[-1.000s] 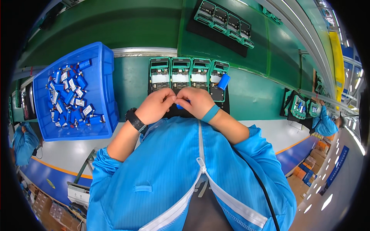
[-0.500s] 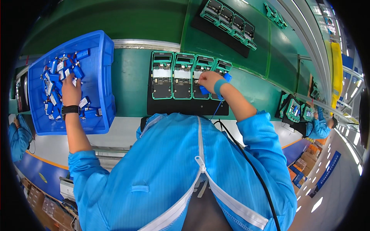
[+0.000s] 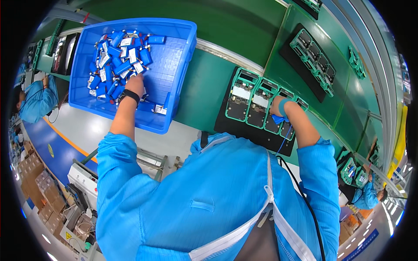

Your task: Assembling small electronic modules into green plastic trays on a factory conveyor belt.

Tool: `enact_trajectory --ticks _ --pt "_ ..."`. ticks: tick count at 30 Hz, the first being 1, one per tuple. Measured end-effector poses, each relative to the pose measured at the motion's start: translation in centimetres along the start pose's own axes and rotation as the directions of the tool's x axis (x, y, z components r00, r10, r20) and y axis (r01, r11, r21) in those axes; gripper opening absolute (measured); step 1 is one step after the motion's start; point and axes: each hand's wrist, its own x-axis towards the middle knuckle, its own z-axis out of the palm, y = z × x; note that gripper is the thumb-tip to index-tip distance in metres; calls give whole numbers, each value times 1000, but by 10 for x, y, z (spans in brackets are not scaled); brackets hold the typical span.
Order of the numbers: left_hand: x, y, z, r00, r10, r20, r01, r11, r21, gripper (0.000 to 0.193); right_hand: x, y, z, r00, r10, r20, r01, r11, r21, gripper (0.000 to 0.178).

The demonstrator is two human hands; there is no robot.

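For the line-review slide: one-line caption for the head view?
Left hand reaches into blue bin of small blue parts; right hand works at green frames on a black tray.

Blue packs w/ white labels (image 3: 114, 56) heaped in blue bin (image 3: 174, 65), far left. Brown cardboard boxes (image 3: 37, 182) stacked on floor, lower left. Yellow triangle warning sticker (image 3: 69, 235) on white machine nearby.

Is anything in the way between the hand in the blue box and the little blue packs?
Nothing visible is. The left hand is already inside the blue bin, right at the edge of the heap of small blue packs, seemingly touching them. The bin's wall is behind the wrist, not in front. The right hand is over at the green frames.
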Motion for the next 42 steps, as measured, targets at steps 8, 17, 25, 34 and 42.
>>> enact_trajectory --ticks 8,17,25,34,42 --pt "8 -6 -11 984 -26 -178 17 998 -53 14 -3 7 7 992 9 -125 7 992 128 40" --pt "-41 45 -133 926 61 -372 -196 921 -336 12 5 22 17 999 -1 -41 11 968 249 41" --pt "-102 193 -233 855 447 -264 -519 719 -462 10 -121 -44 -13 542 -219 -811 585 791 177 26" --pt "-107 318 -172 851 523 -53 -236 290 -928 8 -131 -64 -7 634 -233 -737 752 -38 659 14" --pt "-110 298 -139 914 363 -183 -384 620 -684 18 -90 -34 20 793 -241 -560 610 311 729 20"
